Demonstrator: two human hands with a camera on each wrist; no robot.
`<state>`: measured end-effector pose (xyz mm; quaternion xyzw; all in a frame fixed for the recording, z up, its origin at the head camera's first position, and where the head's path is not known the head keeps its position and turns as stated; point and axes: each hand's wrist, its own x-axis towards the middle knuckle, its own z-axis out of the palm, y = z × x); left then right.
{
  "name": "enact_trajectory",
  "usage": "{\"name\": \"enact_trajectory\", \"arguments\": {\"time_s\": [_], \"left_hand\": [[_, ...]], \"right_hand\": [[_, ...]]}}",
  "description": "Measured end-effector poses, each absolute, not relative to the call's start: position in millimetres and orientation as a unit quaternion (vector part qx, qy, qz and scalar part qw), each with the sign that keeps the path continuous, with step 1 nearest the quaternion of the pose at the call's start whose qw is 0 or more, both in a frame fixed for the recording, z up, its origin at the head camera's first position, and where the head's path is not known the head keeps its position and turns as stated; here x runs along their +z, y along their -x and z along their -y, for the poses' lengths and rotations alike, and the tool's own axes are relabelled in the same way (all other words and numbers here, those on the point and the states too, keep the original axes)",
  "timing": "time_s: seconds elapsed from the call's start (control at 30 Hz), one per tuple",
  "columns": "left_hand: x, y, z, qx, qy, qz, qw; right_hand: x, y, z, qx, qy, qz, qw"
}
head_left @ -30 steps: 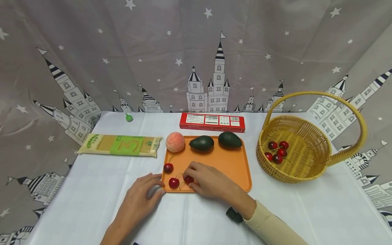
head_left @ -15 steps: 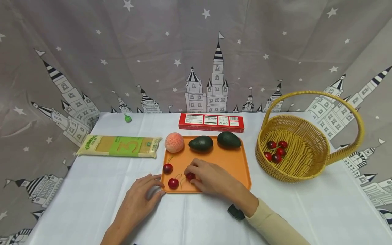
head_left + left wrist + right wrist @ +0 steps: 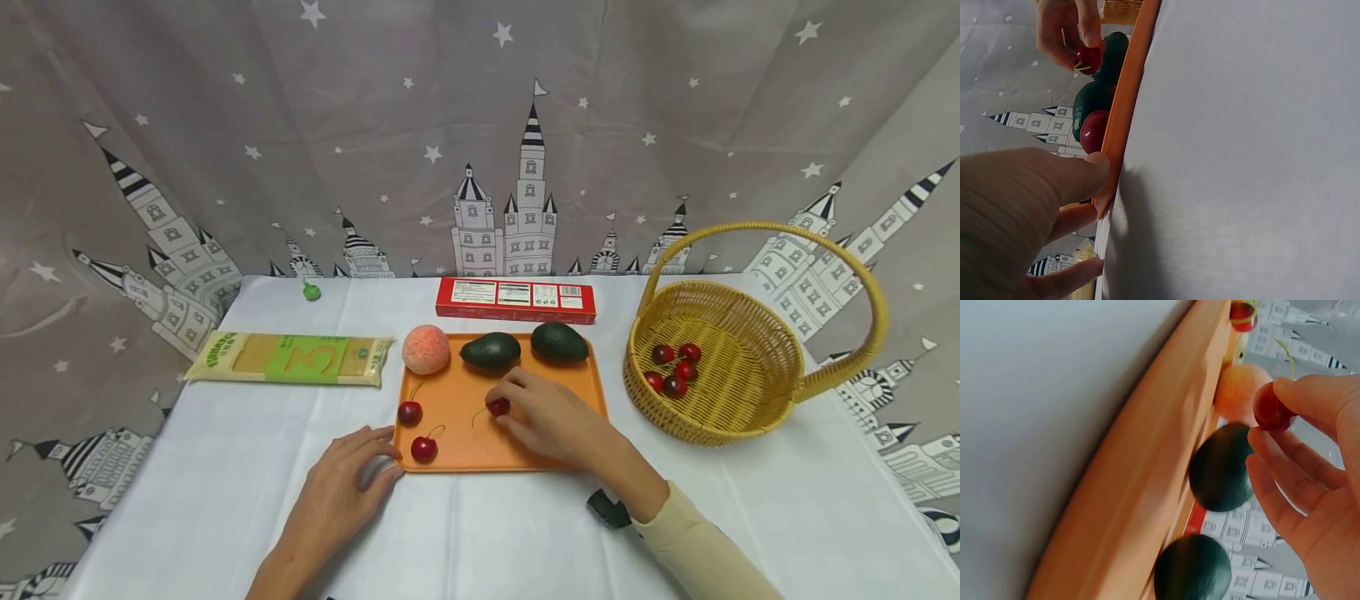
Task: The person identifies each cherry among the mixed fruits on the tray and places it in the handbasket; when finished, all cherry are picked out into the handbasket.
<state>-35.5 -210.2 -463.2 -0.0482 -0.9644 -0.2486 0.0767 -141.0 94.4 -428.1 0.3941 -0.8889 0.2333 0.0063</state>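
Observation:
My right hand (image 3: 551,417) pinches a dark red cherry (image 3: 1274,407) between thumb and fingertips, with its thin green stem sticking out. In the head view it is over the middle of the orange tray (image 3: 457,463). My left hand (image 3: 345,479) rests at the tray's near left corner, thumb and fingertips touching the rim, fingers loosely extended. Two more cherries lie on the tray's left side, one cherry (image 3: 423,450) near the front and another cherry (image 3: 409,413) farther back. A peach (image 3: 426,349) and two dark green avocados, one avocado (image 3: 491,352) beside another avocado (image 3: 559,342), line the tray's back.
A wicker basket (image 3: 757,429) with a tall handle stands on the right, several cherries (image 3: 675,386) inside. Behind the tray lies a red box (image 3: 517,312). On the left is a noodle pack (image 3: 288,358), with a small green object (image 3: 311,292) farther back.
My right hand has carried the cherry rightward and back, away from the tray's front left, toward the middle. My left hand has stayed at the corner.

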Motion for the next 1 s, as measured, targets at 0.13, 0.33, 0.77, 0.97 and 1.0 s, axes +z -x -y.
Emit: {"name": "enact_trajectory", "arguments": {"time_s": [0.13, 0.33, 0.77, 0.97, 1.0], "left_hand": [[-463, 35, 211, -0.249, 0.049, 0.964, 0.077], [-464, 36, 212, -0.249, 0.054, 0.964, 0.078], [-466, 37, 213, -0.254, 0.066, 0.961, 0.087], [-465, 37, 212, -0.252, 0.062, 0.962, 0.084], [-465, 36, 212, -0.252, 0.059, 0.962, 0.082]], "right_hand": [[-426, 142, -107, 0.235, -0.368, 0.900, 0.010], [-419, 145, -127, 0.231, -0.341, 0.911, 0.028], [-406, 149, -177, 0.238, -0.285, 0.926, 0.062], [-400, 149, -195, 0.239, -0.272, 0.928, 0.090], [-399, 149, -198, 0.236, -0.269, 0.929, 0.093]]}}
